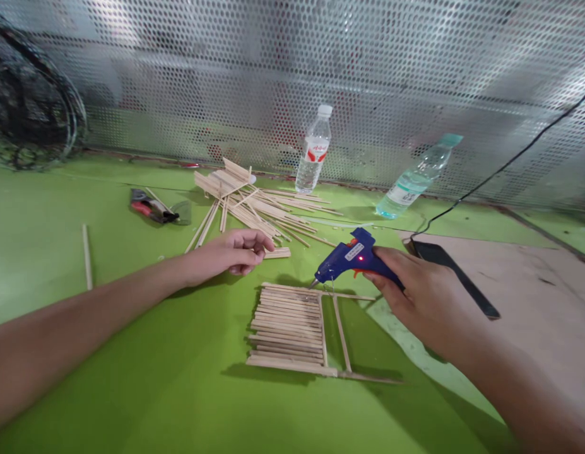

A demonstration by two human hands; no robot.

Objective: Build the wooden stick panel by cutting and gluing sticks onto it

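Observation:
My right hand [415, 296] grips a blue hot glue gun [351, 255] with a glowing red light. Its nozzle points down at the upper edge of a small flat panel of wooden sticks [287, 325] lying on the green table. The panel's sticks sit side by side within a frame whose two side sticks and crossbar extend right. My left hand [235, 251] is left of the glue gun, fingers curled and thumb close to the index finger. A few short wooden sticks [279, 253] show at its fingertips; whether they are held is unclear.
Behind my left hand lie many loose sticks [268, 214] and a small stick structure [226, 180]. Two water bottles, one clear [314, 151] and one greenish [418, 180], stand near the perforated metal wall [254, 82]. A black phone-like slab [455, 277], cable [510, 151], pliers-like tool [153, 207] and wire coil [31, 101] are around.

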